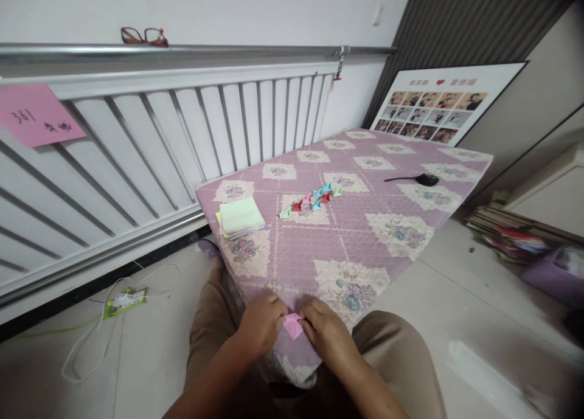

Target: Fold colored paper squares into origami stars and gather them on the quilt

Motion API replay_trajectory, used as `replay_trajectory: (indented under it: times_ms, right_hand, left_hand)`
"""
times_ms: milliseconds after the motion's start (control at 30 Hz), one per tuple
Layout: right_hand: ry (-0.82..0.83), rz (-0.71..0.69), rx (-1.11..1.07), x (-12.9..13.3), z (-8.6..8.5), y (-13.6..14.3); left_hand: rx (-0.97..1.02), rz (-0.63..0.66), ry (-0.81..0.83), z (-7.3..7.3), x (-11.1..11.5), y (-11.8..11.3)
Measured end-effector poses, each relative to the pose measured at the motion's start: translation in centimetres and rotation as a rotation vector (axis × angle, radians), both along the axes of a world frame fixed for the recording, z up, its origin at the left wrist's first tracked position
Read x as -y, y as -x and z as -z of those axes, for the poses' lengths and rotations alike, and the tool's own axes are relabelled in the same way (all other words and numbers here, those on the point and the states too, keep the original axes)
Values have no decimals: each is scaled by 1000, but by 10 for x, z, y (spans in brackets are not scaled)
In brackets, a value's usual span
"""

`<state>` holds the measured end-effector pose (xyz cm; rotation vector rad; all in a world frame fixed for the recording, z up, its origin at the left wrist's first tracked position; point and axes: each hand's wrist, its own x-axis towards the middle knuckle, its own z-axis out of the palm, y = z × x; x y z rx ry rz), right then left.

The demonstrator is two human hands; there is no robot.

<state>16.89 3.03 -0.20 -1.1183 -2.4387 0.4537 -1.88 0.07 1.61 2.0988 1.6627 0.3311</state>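
A small folded piece of pink paper (293, 326) lies at the near corner of the cloth-covered table, between my two hands. My left hand (265, 322) pinches its left edge with the fingers closed. On the opposite side, my right hand (325, 329) grips the right edge, thumb and fingertips pressed together. Farther up the table sits a cluster of several small folded paper pieces (306, 201) in red, blue, green and pink. Left of them is a stack of square paper sheets (241, 217), pale green on top.
A patterned purple tablecloth (337, 236) covers the table. A black object with a thin handle (425, 179) rests on the far right. Along the left runs a white radiator (182, 121) with glasses (145, 37) on its pipe. A power strip (125, 302) with cables lies on the floor.
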Motion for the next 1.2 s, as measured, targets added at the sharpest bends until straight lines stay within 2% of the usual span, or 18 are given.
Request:
replay_trajectory:
  times_ms: [233,433,900,1100,1200]
  right_hand:
    - [-213,-59,75,2,9,-4]
    - [-236,-96,119,6,12,-9]
    - [-224,-84,66,19,6,-16]
    - [-259,16,40,30,12,-10]
    - [-276,14,30,40,16,-7]
  left_hand:
    - [-220,124,-139,13,4,3]
    - [-286,194,-220,23,11,5]
    - [-352,247,-291,13,35,5]
    - [-394,225,-286,14,44,2]
    - [-400,221,-284,16,45,3]
